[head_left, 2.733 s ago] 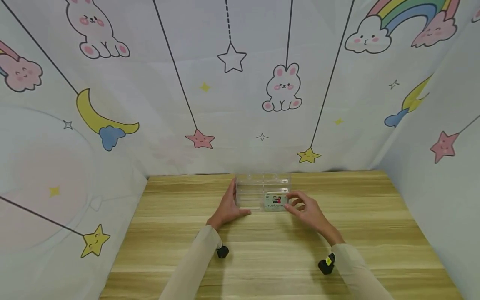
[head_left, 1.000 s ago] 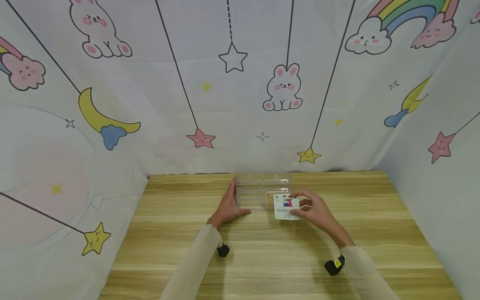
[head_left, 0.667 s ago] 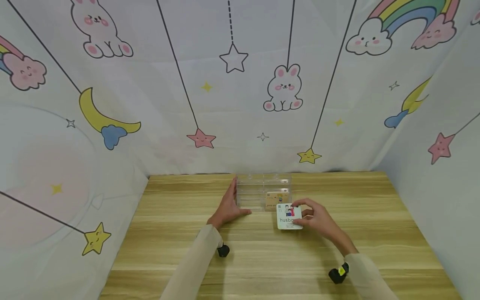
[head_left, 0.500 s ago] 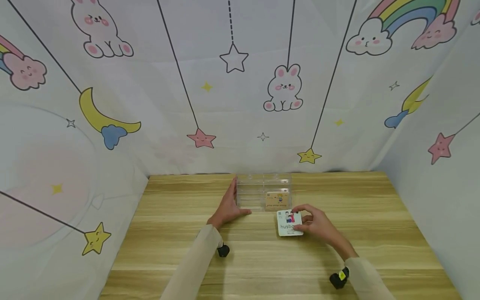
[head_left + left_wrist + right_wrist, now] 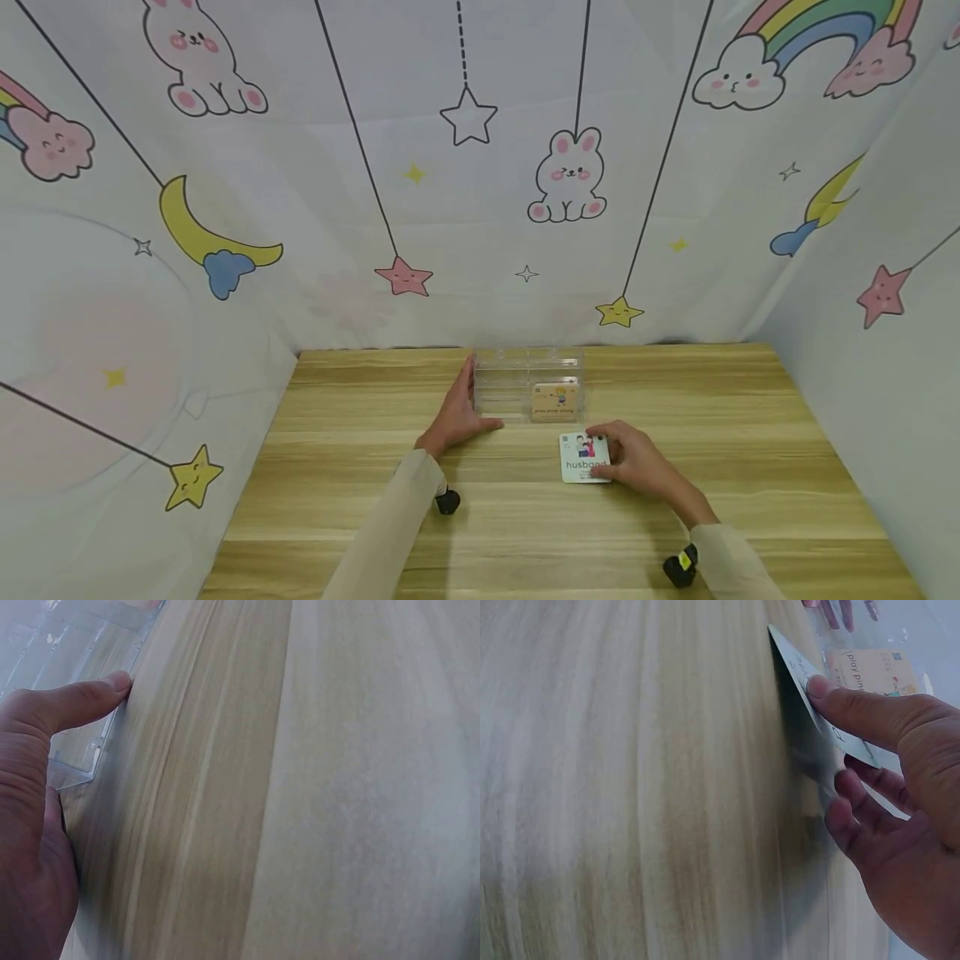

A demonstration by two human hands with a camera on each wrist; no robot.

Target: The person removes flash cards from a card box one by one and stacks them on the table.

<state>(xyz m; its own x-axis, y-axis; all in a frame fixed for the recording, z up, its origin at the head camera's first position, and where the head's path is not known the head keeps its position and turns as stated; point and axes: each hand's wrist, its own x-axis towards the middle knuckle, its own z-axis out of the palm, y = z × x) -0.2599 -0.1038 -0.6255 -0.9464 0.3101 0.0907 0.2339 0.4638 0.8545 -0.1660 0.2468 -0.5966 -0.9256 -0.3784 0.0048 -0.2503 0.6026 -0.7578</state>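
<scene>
My right hand [image 5: 637, 460] pinches a white flash card [image 5: 576, 467] with a family drawing and the word "husband", thumb on its face and fingers beneath. In the right wrist view, the card [image 5: 799, 675] is tilted over the table. A clear plastic box [image 5: 500, 392] with compartments lies at the back of the table. My left hand [image 5: 456, 414] rests against its left side with straight fingers, the thumb stretched along the front edge; in the left wrist view those fingers are mostly hidden. An orange-tan card [image 5: 553, 403] with a cartoon child sits in the box's front right compartment.
The wood-grain table [image 5: 510, 542] runs back to a white cloth [image 5: 480, 217] printed with rabbits, stars and clouds. More of this cloth hangs along both sides. A small black wrist device shows below each hand.
My right hand has drawn the husband card out of the box's front right compartment and toward me, uncovering the orange-tan card. My left hand has stayed at the box.
</scene>
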